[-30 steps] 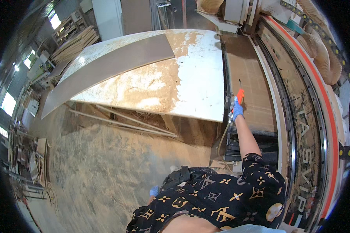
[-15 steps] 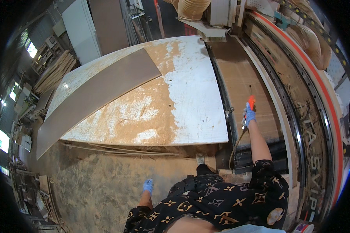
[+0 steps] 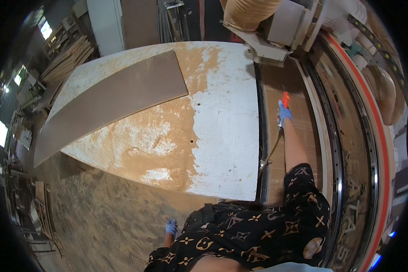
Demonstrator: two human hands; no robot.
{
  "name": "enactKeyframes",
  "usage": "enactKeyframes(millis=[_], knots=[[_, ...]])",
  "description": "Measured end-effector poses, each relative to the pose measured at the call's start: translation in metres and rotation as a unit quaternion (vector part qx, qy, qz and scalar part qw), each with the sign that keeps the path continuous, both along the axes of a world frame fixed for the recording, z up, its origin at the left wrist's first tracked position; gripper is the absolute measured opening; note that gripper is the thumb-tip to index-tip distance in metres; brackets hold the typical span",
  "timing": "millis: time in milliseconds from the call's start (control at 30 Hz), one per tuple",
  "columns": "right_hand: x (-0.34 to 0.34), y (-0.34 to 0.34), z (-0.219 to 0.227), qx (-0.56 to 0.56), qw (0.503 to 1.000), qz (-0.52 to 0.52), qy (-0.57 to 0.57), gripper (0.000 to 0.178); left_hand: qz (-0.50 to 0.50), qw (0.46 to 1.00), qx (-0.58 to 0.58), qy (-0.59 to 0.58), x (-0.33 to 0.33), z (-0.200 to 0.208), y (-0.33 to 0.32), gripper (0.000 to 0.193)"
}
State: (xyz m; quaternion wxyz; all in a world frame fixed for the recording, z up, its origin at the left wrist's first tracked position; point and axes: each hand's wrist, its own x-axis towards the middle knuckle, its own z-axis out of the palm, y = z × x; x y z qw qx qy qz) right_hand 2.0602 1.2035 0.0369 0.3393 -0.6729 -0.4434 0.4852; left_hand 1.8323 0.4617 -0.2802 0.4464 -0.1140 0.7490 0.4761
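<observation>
My right hand (image 3: pixel 284 114), in a blue glove, reaches forward over the brown machine bed and is closed around an orange air blow gun (image 3: pixel 286 98). A thin hose (image 3: pixel 275 144) trails from beneath that hand toward the bed's left edge. The blow gun points away from me, above the brown surface (image 3: pixel 276 77). My left hand (image 3: pixel 171 226), gloved too, hangs low at my side over the dusty floor, its fingers loosely apart and holding nothing. To the left of the bed, a long brown board (image 3: pixel 122 97) lies across a white, sawdust-covered tabletop (image 3: pixel 226 136).
A machine head (image 3: pixel 269 47) with a ribbed duct (image 3: pixel 249 16) stands at the bed's far end. Along the right run a metal rail (image 3: pixel 337 167) and a red-striped beam (image 3: pixel 380 149). Stacked wood strips (image 3: pixel 72 56) lie at the far left.
I have moved forward along the bed. My right hand with the blow gun has gone farther toward the machine head, and the hose stretches out behind it.
</observation>
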Motion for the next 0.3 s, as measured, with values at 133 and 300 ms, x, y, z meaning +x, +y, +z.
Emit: enactKeyframes(millis=[133, 300], knots=[[-0.047, 0.046, -0.004, 0.011, 0.995, 0.056, -0.081, 0.053, 0.058, 0.997, -0.045, 0.002, 0.032, 0.041, 0.034, 0.024], [-0.076, 0.085, -0.003, -0.024, 0.974, 0.096, -0.206, 0.068, 0.060, 0.996, -0.069, 0.003, 0.060, 0.086, 0.048, 0.031]])
